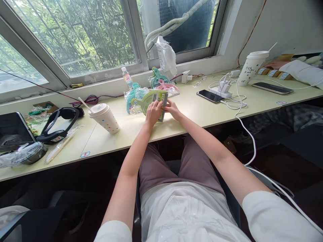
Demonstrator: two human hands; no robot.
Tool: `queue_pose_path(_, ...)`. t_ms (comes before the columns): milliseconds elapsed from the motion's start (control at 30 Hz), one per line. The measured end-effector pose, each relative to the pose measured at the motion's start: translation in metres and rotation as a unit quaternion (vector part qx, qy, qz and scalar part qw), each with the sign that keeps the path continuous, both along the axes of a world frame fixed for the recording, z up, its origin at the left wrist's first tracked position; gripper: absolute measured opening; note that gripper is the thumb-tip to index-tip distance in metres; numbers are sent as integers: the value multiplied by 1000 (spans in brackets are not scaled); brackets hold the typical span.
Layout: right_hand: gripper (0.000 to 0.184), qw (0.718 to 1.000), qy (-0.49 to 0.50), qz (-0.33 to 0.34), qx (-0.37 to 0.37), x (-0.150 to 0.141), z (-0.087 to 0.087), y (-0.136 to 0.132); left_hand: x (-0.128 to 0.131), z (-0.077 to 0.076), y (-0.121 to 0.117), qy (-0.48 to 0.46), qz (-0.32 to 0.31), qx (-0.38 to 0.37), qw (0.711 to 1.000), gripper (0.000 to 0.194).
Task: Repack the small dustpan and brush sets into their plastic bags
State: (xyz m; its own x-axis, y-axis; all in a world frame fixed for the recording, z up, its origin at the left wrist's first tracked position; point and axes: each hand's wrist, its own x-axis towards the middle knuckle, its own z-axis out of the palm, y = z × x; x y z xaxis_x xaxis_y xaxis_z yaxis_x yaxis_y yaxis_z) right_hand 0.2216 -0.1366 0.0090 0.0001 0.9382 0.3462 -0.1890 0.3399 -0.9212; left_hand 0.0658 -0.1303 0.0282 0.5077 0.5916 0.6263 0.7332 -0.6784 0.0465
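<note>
Both my hands meet on a yellow-green packaged fan-shaped item (151, 98) with a label card, lying on the pale desk (196, 111). My left hand (153, 112) curls over its near edge, fingers closed on it. From the right side, my right hand (172, 109) pinches the label card. Behind it lie a teal packaged item (131, 97), another teal one (157, 76) and a pink one (170, 86), all in clear wrap.
A paper cup with straw (104, 117) stands left of my hands; black headphones (59, 124), a tablet (15, 129) and plastic wrap lie farther left. To the right are a phone (210, 95), a charger with white cables (223, 90), a tall cup (252, 67) and another phone (272, 88).
</note>
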Motion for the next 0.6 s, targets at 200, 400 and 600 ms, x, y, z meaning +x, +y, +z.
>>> queue_pose_path(200, 54, 996, 57, -62, 5, 6, 2, 4, 7, 3, -8, -222, 95, 72, 968, 43)
queue_pose_path(400, 48, 994, 72, -78, 10, 7, 5, 4, 9, 14, 1, -489, 165, -23, 856, 70)
queue_pose_path(600, 48, 989, 115, -90, 8, 8, 3, 8, 19, 11, 18, -549, -80, -363, 748, 53)
